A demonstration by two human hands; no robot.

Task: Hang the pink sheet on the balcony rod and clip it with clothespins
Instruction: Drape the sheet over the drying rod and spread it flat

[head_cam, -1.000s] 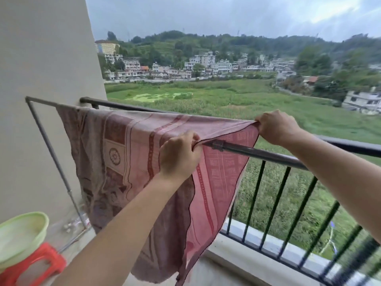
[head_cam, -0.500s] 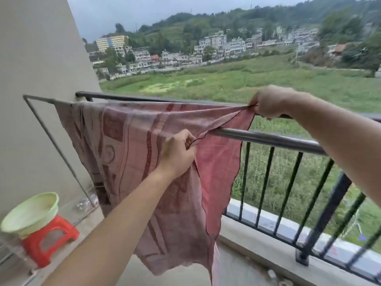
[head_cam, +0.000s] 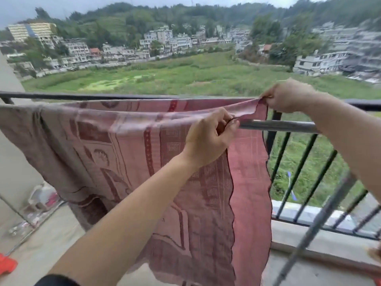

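Pink patterned cloth sheet (head_cam: 127,153) hangs draped over the silver metal balcony rod (head_cam: 276,125), filling the left and centre of the frame, lower edge falling toward the concrete floor. Left hand (head_cam: 208,139) at centre pinches the sheet's near edge right at the rod; right hand (head_cam: 288,96) at upper right pinches its far top corner, just above the black metal railing (head_cam: 296,172).

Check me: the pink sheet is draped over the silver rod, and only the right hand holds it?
Not only the right hand: in the head view the left hand also pinches the edge of the pink sheet, draped over the silver rod.
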